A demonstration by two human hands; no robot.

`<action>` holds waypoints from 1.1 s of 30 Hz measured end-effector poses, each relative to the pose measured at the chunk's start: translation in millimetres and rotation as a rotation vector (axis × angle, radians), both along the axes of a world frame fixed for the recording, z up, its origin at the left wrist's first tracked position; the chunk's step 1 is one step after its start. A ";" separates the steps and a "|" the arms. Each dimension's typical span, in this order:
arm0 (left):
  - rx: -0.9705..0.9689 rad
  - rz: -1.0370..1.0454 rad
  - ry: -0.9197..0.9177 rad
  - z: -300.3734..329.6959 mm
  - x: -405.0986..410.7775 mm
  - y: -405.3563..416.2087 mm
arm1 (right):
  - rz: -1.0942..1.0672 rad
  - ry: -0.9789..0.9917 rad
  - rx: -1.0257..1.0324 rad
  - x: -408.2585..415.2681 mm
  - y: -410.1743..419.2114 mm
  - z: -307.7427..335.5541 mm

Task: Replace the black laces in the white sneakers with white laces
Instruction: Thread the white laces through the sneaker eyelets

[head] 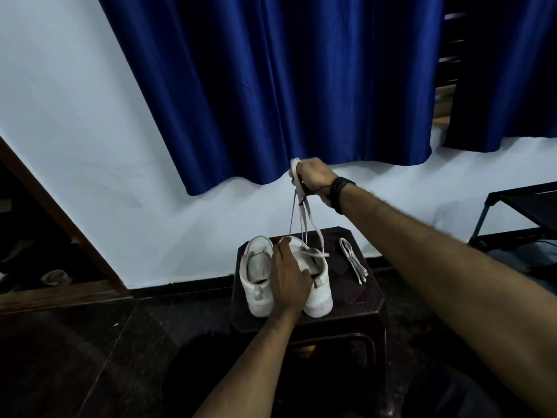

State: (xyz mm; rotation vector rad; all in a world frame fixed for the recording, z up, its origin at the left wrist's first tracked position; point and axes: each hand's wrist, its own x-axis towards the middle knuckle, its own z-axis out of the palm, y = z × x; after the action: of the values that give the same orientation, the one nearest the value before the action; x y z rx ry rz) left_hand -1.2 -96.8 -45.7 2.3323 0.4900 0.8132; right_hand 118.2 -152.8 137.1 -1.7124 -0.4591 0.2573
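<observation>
Two sneakers [286, 279] mid-frame on bench [361, 297]; left hand [289, 279] flat on them, right hand [313, 179] gripping white lace [301, 218] taut. Mid-lacing; next, thread remaining eyelets.

Two white sneakers [257, 276] stand side by side on one dark stool [355, 300]. Two white laces show — one lace [301, 218] pulled up from the right shoe, one folded bundle [354, 260] lying beside the pair. Two hands, one wristband [339, 191], two blue curtains [271, 86].
</observation>
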 end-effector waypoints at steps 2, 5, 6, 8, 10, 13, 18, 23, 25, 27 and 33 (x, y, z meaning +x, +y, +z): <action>-0.022 0.007 0.006 -1.3 0.1 0.5 | 0.004 -0.064 0.050 -3.3 4.1 24.6; -0.063 0.011 0.014 -0.6 -0.1 -0.6 | 0.045 -0.115 0.156 -16.1 7.1 63.7; -0.063 0.009 0.014 -1.1 0.2 -1.3 | 0.060 -0.130 0.174 -20.2 6.9 72.8; -0.050 0.008 0.021 -3.3 0.9 -2.1 | 0.091 -0.161 0.180 -26.9 6.1 79.2; -0.041 0.007 0.023 -5.4 1.9 -1.6 | 0.130 -0.195 0.169 -30.7 4.9 72.4; -0.028 0.016 0.035 -4.8 2.6 -0.2 | 0.158 -0.219 0.150 -31.7 3.3 54.3; -0.012 0.044 -0.035 -4.6 1.1 -1.8 | 0.188 -0.185 0.203 -36.8 -6.2 55.5; -0.003 0.066 -0.006 -1.2 6.8 3.5 | 0.225 -0.302 0.115 -34.1 -19.4 44.3; -0.016 0.068 0.039 2.5 11.8 11.9 | 0.254 -0.293 0.085 -28.8 -23.6 33.7; -0.023 0.077 0.077 6.3 19.8 20.7 | 0.302 -0.248 0.106 -27.3 -24.2 27.7; -0.401 -0.086 -0.001 50.4 58.3 34.7 | 0.439 -0.148 0.227 -26.3 -8.5 28.3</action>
State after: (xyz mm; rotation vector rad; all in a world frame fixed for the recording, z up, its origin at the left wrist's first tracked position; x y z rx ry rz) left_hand 57.1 -62.1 4.7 1.9677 0.4970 0.6107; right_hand 91.9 -161.3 165.4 -1.3999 -0.9408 0.3793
